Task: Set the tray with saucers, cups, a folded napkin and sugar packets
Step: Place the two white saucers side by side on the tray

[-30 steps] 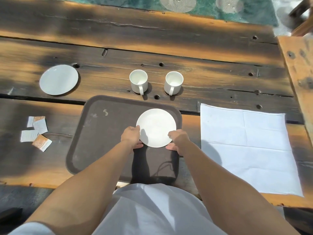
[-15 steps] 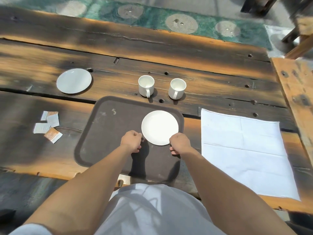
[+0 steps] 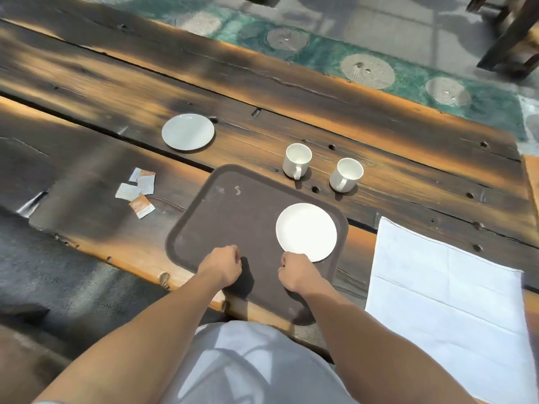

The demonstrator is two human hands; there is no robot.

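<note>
While one saucer [image 3: 306, 231] sits in far-right corner of tray [image 3: 221, 217], second saucer [image 3: 188, 131] waits on table [image 3: 320, 91], well left of cups [image 3: 297, 158]. L hand [image 3: 223, 265] & R hand [image 3: 296, 274]: curled, empty, above tray's near edge. Rec: lift second saucer by rim, set flat, rims apart.

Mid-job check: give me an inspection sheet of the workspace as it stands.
Surface: weathered plank table, sun and shadow.
Job's things: first saucer on brown tray; second saucer, left cup, right cup, unfolded napkin and four sugar packets on the table.
Clutter: nothing seen.
Hands: left hand curled, empty, over tray; right hand curled at first saucer's near rim, contact unclear.
Cables: nothing seen.
Surroundings: green patterned rug beyond table.
</note>
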